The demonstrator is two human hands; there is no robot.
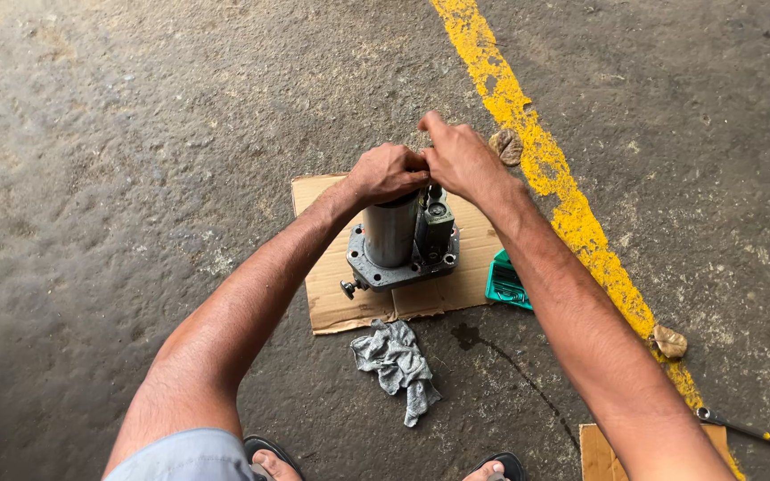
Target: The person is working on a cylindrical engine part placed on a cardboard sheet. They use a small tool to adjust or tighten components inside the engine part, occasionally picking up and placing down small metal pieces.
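Both hands busy at the top of a metal cylinder unit standing on cardboard.

Head view: the metal cylinder unit (400, 239) stands upright on its square base plate in the middle of a cardboard sheet (340, 307) on the concrete floor (118, 160). The left hand (387, 172) is curled into a fist over the cylinder's top; the right hand (458, 158) meets it from three o'clock, fingers pinched narrow on something too small to make out. It looks like work on a fitting at the top, and the next move seems to need a steady grip while the base stays flat. A green tray (506, 283) lies at four o'clock of the unit, a grey rag (397, 363) at six, a yellow painted line (536, 160) beyond.
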